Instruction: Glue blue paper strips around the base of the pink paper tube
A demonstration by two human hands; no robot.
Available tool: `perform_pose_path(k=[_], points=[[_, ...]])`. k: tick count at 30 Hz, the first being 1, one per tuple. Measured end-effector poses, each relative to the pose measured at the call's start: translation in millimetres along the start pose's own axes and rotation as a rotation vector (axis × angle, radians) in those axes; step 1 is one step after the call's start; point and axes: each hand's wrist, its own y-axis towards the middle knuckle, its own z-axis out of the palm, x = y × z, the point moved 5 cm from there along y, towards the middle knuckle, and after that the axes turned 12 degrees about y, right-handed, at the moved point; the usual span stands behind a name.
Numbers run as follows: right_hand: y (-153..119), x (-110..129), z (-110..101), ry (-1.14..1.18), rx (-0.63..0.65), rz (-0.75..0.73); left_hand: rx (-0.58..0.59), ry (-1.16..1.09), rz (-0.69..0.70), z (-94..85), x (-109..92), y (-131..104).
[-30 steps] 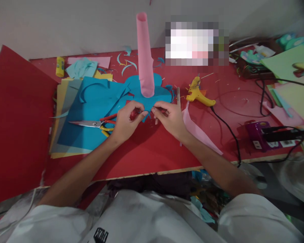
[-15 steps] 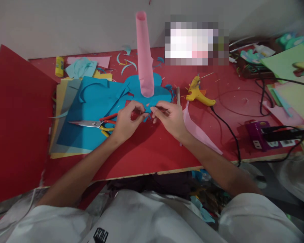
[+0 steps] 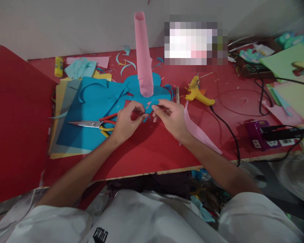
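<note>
A small piece of blue paper (image 3: 149,108) is pinched between my two hands, above the red table's near half. My left hand (image 3: 130,118) grips its lower left end with thumb and finger. At the other end, my right hand (image 3: 170,116) has thumb and fingertips closed on it. Just beyond, a pink paper tube (image 3: 144,57) stands upright on a blue paper shape with rounded lobes (image 3: 157,80). Scissors (image 3: 91,124) with red and yellow handles lie on blue sheets beside my left hand, which hides part of the handles.
A yellow glue gun (image 3: 199,92) with a black cord rests right of my hands, near a pink paper piece (image 3: 200,131). Stacked coloured sheets (image 3: 73,135) and a glue stick (image 3: 58,66) lie left. A purple box (image 3: 262,135) with plugged cables sits right.
My right fingers have shifted slightly on the blue paper piece, and more of it now shows, bent upward between my hands. My left hand has stayed nearly still.
</note>
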Motion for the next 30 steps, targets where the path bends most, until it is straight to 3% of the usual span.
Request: perform_pose_path(k=[16,24,30], points=[[0.6,-5.4,-5.5,0.000,-0.009,-0.046,0.035,0.007,-0.047,0.1,-0.9,0.4],[2.3,-2.4,-6.2,0.019,-0.026,-0.071,0.012,0.016,-0.002,0.4,-0.7,-0.1],[5.4,4.5,-14.0,0.000,-0.070,-0.172,0.004,0.024,0.023,0.9,-0.8,-0.4]])
